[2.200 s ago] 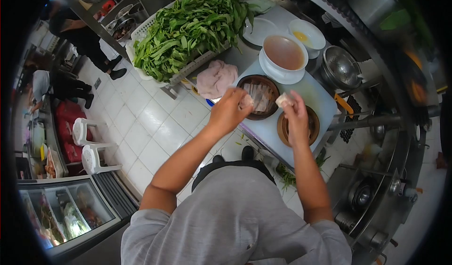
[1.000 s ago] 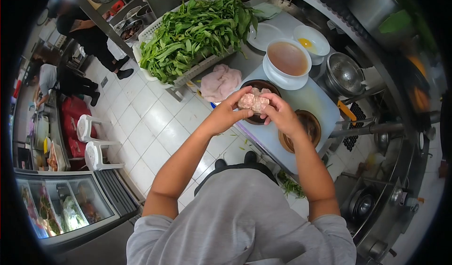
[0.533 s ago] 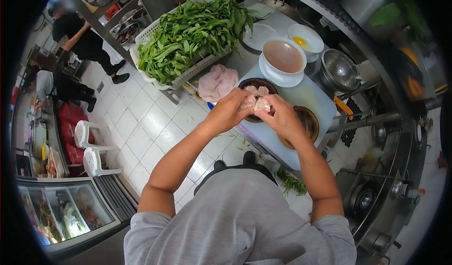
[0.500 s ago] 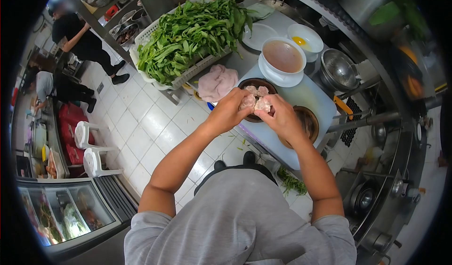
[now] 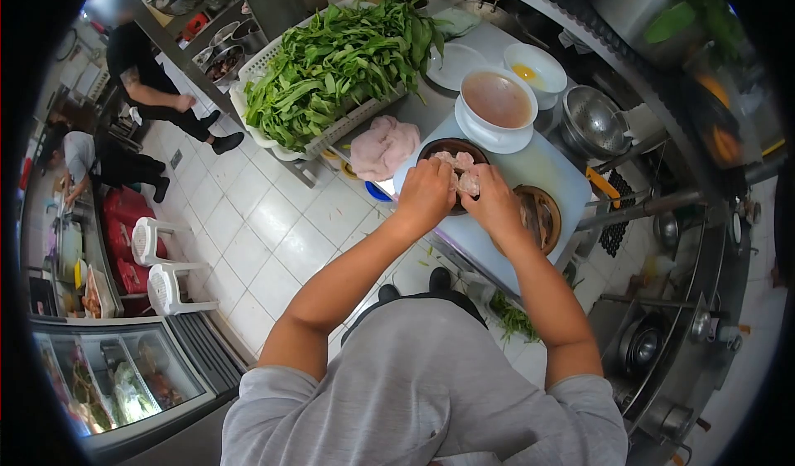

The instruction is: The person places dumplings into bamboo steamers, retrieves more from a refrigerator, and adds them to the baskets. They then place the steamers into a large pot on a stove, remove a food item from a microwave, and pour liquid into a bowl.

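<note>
Both hands meet over a dark round bowl (image 5: 452, 144) on a pale cutting board (image 5: 530, 168). Several pinkish raw-looking pieces (image 5: 464, 161) lie in the bowl. My left hand (image 5: 426, 193) is at its left side, fingers curled down over the pieces; what they hold is hidden. My right hand (image 5: 494, 199) has its fingers closed on a pinkish piece (image 5: 469, 184) at the bowl's right side. Right of it stands a second round brown dish (image 5: 551, 217), partly behind my right wrist. A white bowl of brownish liquid (image 5: 499, 100) stands just behind the board's dishes.
A basket (image 5: 310, 145) heaped with green leaves (image 5: 339, 68) stands back left, with a pink cloth (image 5: 385, 147) before it. A bowl with yolk (image 5: 534, 68) and a metal colander (image 5: 596, 122) are back right. Two people (image 5: 153, 77) (image 5: 83, 155) stand far left.
My left hand has turned, its fingers now pointing down into the bowl; my right hand has shifted slightly right and down. At the far left, the person in black has moved right and lowered an arm.
</note>
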The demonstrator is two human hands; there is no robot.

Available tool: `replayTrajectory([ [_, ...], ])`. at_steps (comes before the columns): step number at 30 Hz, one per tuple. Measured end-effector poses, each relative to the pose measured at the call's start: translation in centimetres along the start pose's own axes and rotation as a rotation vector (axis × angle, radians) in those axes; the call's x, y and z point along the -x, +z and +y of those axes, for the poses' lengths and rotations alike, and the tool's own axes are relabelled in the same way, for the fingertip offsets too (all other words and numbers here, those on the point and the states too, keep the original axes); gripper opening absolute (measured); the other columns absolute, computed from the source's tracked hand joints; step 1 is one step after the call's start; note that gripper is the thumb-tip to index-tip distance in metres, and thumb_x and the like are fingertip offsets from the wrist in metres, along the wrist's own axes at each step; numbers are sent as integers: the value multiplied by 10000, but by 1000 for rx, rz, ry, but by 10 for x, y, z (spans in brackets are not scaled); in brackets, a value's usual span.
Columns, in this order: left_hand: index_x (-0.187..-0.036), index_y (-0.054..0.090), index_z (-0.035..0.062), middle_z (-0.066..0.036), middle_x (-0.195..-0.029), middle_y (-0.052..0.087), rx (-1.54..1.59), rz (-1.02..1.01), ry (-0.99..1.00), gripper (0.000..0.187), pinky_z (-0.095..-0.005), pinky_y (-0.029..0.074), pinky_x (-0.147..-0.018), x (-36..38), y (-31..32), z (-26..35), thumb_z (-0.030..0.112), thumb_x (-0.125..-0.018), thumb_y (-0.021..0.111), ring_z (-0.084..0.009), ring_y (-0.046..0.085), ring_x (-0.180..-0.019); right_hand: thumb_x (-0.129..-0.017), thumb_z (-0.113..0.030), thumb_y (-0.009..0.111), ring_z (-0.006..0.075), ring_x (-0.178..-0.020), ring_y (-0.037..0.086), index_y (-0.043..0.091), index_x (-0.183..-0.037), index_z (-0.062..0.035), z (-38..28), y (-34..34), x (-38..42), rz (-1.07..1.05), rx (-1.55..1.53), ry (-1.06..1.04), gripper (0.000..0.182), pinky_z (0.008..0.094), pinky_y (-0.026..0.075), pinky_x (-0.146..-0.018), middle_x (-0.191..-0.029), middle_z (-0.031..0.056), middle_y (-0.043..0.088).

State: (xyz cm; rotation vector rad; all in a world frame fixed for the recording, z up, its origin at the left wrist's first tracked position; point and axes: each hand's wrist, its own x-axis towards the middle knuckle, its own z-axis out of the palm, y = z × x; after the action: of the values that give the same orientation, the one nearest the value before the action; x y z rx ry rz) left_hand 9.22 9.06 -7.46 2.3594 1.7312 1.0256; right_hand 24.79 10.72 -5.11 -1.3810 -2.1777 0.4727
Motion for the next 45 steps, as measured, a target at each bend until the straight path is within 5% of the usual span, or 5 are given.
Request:
replayTrajectory([
  [16,-923,600,39,-133,-833,580,61,36,-119,327,-436,462,-683,88,-56,-25,249,-699,712,-319,574,-808,-796,-168,666,300,-917,610,576,-1106,5,-27,-15,44,120,-132,47,366,369,482,-794,-1048,184,614],
  [22,-1017,626,87,-125,-997,592,-9,-207,-849,351,-395,471,-822,336,-119,-60,385,-834,600,-297,567,-971,-799,-83,615,197,-806,610,596,-1017,-16,-64,32,104,-231,-409,-17,229,301,472,-729,-921,108,632],
  [32,-928,654,34,-175,-984,611,-169,312,-1934,349,-425,472,-804,634,-148,230,360,-811,620,-327,589,-921,-814,-204,645,242,-795,637,591,-1061,-62,-174,114,258,-1269,-339,-936,289,320,499,-692,-987,109,624],
  [36,-975,652,53,-194,-986,617,-19,90,-1917,384,-458,477,-803,678,-97,315,397,-831,561,-350,592,-952,-810,-181,652,241,-824,639,599,-1065,-26,-178,124,337,-1431,-243,-1016,303,320,506,-731,-981,134,650],
  [45,-920,644,51,-177,-969,609,-158,777,-2112,296,-436,466,-805,716,-76,498,316,-803,584,-339,580,-953,-829,-137,632,165,-778,634,602,-1050,-11,-210,105,461,-1757,-28,-1358,256,273,500,-692,-908,102,663],
])
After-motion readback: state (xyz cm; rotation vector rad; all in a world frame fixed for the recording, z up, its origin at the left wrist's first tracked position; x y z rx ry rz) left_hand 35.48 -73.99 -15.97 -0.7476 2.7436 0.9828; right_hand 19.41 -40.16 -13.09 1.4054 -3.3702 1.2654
